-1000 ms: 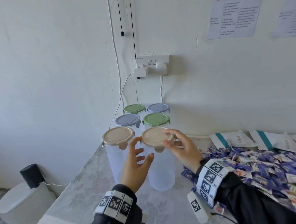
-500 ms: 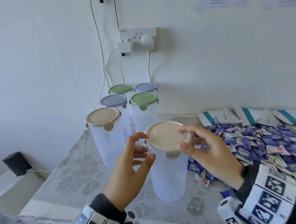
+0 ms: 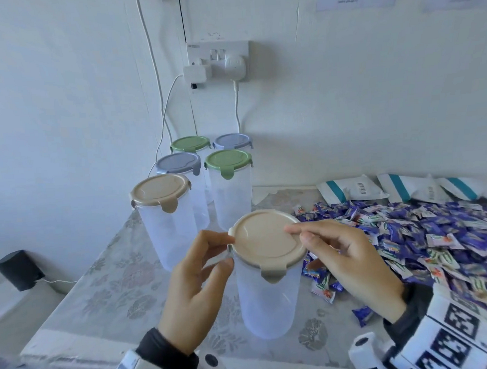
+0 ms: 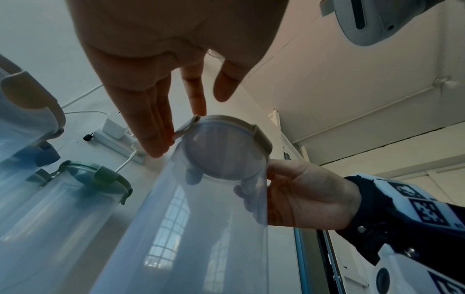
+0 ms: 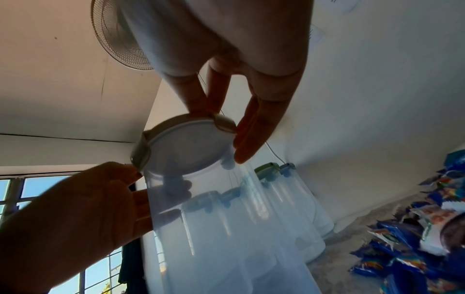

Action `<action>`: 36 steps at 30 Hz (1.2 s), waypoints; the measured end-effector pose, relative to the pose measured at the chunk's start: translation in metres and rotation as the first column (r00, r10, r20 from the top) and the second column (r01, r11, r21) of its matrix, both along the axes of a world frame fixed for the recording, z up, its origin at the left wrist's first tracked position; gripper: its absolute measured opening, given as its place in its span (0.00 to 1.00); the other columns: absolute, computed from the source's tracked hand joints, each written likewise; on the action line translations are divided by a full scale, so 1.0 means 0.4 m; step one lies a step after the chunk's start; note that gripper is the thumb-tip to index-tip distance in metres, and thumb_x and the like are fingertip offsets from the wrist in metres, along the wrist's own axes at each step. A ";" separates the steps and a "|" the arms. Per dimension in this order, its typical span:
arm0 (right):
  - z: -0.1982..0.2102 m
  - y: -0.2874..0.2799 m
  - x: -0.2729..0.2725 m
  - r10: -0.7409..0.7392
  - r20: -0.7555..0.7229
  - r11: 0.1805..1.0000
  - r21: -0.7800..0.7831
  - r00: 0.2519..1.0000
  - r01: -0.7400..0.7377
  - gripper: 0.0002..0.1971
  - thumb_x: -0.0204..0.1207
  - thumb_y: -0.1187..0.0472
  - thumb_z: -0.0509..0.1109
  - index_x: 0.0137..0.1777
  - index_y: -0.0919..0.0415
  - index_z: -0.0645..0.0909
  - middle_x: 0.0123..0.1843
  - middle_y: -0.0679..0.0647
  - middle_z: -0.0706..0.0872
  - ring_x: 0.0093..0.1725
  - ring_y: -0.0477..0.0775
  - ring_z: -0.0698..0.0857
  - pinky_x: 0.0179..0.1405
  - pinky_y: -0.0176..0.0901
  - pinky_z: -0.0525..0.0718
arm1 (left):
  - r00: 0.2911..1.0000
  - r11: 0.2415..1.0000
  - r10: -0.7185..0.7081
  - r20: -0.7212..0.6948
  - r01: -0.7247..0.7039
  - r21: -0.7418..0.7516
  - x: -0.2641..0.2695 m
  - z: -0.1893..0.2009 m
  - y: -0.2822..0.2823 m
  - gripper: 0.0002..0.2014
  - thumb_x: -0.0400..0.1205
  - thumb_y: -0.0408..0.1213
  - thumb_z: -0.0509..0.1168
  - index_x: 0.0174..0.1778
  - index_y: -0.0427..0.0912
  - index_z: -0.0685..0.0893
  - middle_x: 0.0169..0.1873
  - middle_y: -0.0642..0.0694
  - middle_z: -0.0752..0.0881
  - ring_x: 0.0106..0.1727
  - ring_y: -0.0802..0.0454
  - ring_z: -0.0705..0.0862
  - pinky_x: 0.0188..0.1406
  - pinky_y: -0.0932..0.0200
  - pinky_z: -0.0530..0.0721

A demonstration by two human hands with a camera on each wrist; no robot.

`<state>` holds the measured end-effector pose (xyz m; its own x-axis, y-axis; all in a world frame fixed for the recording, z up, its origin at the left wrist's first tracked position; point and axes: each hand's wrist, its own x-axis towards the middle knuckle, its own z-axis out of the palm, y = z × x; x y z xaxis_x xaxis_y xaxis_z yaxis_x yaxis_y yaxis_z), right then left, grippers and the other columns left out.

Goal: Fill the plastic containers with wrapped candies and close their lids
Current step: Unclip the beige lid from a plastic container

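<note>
An empty translucent container (image 3: 268,302) with a beige lid (image 3: 264,241) stands near the table's front edge. My left hand (image 3: 225,250) pinches the latch on the lid's left side between forefinger and thumb; in the left wrist view that latch (image 4: 185,129) is flipped up at my fingertips (image 4: 161,143). My right hand (image 3: 299,234) grips the lid's right rim, with one fingertip on top and the others at the side. The right wrist view shows the right fingers (image 5: 242,139) against a raised latch (image 5: 225,124). A heap of blue and white wrapped candies (image 3: 416,230) lies to the right.
Several lidded empty containers stand behind: beige (image 3: 163,195), grey-blue (image 3: 178,162), green (image 3: 228,161), and two at the wall. White packets with teal stripes (image 3: 353,189) lie at the back right. Cables hang from a wall socket (image 3: 217,60). A black box (image 3: 19,269) sits low left.
The beige-lidded container has come away from the row, toward me and to the right, with both hands on its lid. In the last half second the grip barely shifts.
</note>
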<state>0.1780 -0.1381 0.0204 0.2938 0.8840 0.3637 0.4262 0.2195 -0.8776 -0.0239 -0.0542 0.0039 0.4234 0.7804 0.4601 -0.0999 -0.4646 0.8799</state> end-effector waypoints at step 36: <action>0.062 0.033 0.037 0.187 -0.401 0.925 -0.236 0.897 -0.298 0.09 0.78 0.66 0.64 0.50 0.59 0.87 0.28 0.48 0.73 0.28 0.45 0.70 0.29 0.32 0.75 | 0.993 0.961 -0.109 -0.040 0.095 -0.261 0.036 0.057 0.065 0.10 0.63 0.44 0.72 0.39 0.49 0.84 0.22 0.51 0.69 0.27 0.53 0.68 0.30 0.63 0.70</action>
